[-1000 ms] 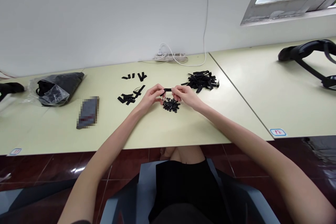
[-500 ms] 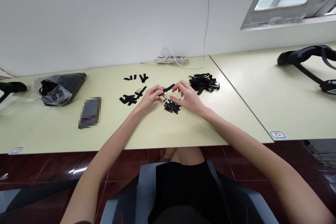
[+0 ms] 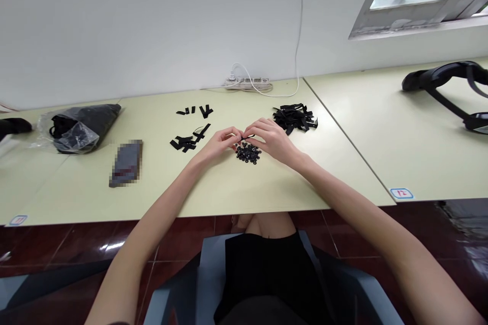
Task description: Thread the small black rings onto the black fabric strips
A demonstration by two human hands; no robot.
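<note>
Between my two hands is a short black fabric strip (image 3: 247, 137), seen mostly edge-on and partly covered by fingers. My left hand (image 3: 224, 143) pinches its left end. The fingertips of my right hand (image 3: 270, 137) close on its right part. Just below lies a heap of small black ring-shaped pieces (image 3: 248, 153), some with a visible centre hole. A larger pile of black strips (image 3: 295, 118) lies beyond my right hand. To the left of my left hand sits a looser group of strips (image 3: 185, 143).
Several more short strips (image 3: 206, 110) lie further back. At left are a plastic bag with black contents (image 3: 82, 129) and a blurred dark flat object (image 3: 126, 162). A power strip (image 3: 247, 84) with a white cable stands by the wall. A black headset-like frame (image 3: 438, 96) rests at right.
My right hand has moved left to the strip and closed its fingers on it. The strip has turned from slanting upward to nearly level. The view has shifted slightly.
</note>
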